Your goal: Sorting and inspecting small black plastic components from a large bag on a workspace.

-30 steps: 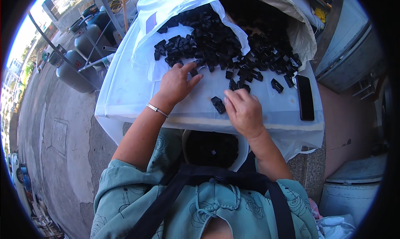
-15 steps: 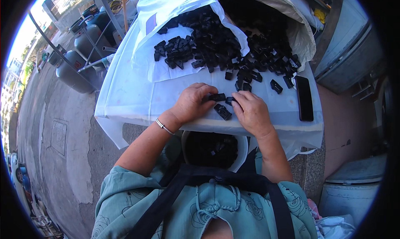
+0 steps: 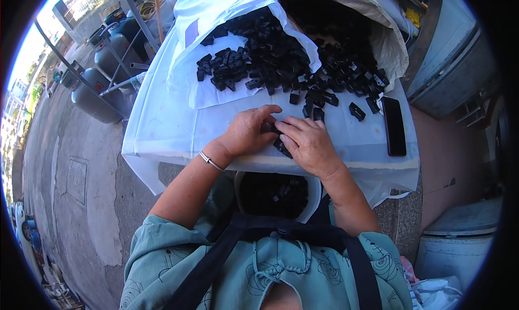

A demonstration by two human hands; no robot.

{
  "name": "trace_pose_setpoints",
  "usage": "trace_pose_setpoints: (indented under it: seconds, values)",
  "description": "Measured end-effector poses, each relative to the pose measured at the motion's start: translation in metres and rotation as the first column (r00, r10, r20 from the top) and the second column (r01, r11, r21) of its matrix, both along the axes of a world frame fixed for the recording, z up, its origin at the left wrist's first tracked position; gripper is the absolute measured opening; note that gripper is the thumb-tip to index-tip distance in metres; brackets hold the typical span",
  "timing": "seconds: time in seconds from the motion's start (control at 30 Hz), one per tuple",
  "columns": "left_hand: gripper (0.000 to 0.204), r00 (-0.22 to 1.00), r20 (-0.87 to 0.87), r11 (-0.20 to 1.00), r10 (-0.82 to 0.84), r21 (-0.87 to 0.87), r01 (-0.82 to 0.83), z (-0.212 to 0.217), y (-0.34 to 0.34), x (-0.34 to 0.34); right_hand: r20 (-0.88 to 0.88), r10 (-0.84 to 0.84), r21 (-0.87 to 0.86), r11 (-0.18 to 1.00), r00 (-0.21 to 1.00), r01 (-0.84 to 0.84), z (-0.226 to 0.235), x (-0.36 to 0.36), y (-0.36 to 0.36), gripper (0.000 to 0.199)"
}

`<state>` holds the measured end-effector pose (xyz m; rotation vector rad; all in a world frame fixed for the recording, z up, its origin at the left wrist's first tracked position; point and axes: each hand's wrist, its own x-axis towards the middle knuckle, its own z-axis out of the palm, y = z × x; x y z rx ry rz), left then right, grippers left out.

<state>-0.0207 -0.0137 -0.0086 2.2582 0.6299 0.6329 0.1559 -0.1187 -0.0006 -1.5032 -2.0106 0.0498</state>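
Head: my left hand (image 3: 247,130) and right hand (image 3: 308,141) curl close, holds hidden; bumping could knock the part (image 3: 280,146) off.

Left hand (image 3: 248,131) and right hand (image 3: 309,141) meet over the white-covered table (image 3: 173,131), seemingly around a small black part (image 3: 268,127), largely hidden. A second piece (image 3: 281,147) lies beside them; a black heap (image 3: 265,55) lies beyond.

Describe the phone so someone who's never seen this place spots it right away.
Start at the white-covered table and go to its right edge. There lies the phone, just right of the loose black pieces. It is a long, flat, smooth dark rectangle, far larger than any one of those chunky pieces.
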Motion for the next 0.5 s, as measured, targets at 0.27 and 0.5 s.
trace_pose_setpoints:
  seconds: [0.27, 0.5]
  values:
    - [0.045, 0.906, 0.097, 0.82, 0.412, 0.394, -0.415, 0.001, 0.043, 0.003, 0.006, -0.022, 0.062, 0.998, 1.0, 0.022, -0.007, 0.0, -0.01, 0.028]
    - [0.032, 0.917, -0.065, 0.912, 0.395, 0.145, -0.382, 0.003, 0.026, 0.014, 0.054, -0.472, -0.019, 0.881, 0.88, 0.473, -0.01, 0.037, 0.002, 0.032]
